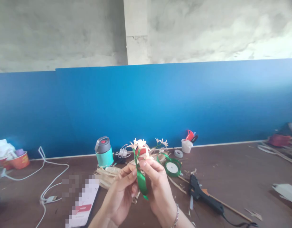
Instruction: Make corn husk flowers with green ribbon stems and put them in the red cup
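Observation:
Close together above the table, both my hands work on a small bunch of artificial white flowers (141, 144) with green-wrapped stems. My left hand (122, 191) is closed, thumb and fingers pinching the stems. A loose length of green ribbon (142, 183) hangs from there between the two palms. My right hand (158, 183) is closed too, its thumb and forefinger gripping the bunch just under a pale flower at its right side. The fingers hide the lower stems. Behind the right hand lies a white-cored spool of green ribbon (171, 167).
A black glue gun (202, 193) lies to the right by a thin stick. Dry pale husks (106, 177) are spread behind my hands. On the left are a phone (83, 204), a white cable (45, 186) and a teal flask (104, 153). A white cup (186, 146) holds tools near the blue partition (160, 104).

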Available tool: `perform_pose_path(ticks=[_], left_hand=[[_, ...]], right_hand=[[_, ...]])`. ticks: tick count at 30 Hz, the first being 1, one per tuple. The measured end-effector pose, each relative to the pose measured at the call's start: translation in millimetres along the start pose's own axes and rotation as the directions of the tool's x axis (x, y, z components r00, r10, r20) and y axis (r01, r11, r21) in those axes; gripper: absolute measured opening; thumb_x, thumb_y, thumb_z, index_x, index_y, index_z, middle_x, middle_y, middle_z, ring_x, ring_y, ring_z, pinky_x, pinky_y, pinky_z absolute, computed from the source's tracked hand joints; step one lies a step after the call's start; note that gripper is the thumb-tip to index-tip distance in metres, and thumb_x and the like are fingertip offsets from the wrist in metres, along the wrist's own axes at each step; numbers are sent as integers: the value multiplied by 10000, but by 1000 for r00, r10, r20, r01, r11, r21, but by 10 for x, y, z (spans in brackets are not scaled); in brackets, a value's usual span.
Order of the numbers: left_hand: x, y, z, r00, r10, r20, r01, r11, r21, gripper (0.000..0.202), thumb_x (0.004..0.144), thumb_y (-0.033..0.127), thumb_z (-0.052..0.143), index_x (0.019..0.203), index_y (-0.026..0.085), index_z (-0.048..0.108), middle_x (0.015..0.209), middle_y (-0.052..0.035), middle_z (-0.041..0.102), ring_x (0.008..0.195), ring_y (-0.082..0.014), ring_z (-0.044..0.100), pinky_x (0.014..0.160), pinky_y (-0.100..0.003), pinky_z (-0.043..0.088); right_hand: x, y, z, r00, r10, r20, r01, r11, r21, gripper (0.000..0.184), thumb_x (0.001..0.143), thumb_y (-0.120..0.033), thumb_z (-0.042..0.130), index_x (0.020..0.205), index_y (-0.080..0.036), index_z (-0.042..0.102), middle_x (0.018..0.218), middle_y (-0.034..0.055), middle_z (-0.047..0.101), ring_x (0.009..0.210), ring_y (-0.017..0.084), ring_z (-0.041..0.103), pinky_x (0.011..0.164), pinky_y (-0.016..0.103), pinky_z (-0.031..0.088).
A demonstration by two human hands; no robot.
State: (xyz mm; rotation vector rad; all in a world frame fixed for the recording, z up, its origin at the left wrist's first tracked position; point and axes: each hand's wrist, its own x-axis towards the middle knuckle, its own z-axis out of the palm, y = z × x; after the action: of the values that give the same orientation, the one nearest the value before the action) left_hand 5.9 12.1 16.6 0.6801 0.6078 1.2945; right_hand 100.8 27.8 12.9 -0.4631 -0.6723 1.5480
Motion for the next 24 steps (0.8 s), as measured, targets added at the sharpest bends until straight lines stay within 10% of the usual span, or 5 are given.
perform_pose_path(ticks=[14,20,24], left_hand=[[-1,-65,-16,997,-58,-55,57,998,-29,314,545,292,837,666,157,580,409,92,407,360,-18,340,378,-122,288],[67,-25,-70,984,161,-75,-155,985,81,235,606,273,805,640,143,612,501,54,533,421,-22,423,409,-119,327],[109,34,-113,927,334,-172,-283,922,263,215,615,293,790,678,152,641,512,38,581,454,-45,466,434,-131,357]], right_hand=[[-46,101,66,998,35,-50,-35,999,10,290,607,-413,774,597,-205,571,384,-47,505,262,111,436,271,226,292],[-5,63,40,1000,-11,19,11,1000,-13,179,694,-344,737,684,-192,642,561,-31,584,459,98,522,439,216,421],[38,61,4,977,-109,-183,82,985,-150,136,726,-319,703,803,-210,680,853,25,657,807,176,582,697,259,472]])
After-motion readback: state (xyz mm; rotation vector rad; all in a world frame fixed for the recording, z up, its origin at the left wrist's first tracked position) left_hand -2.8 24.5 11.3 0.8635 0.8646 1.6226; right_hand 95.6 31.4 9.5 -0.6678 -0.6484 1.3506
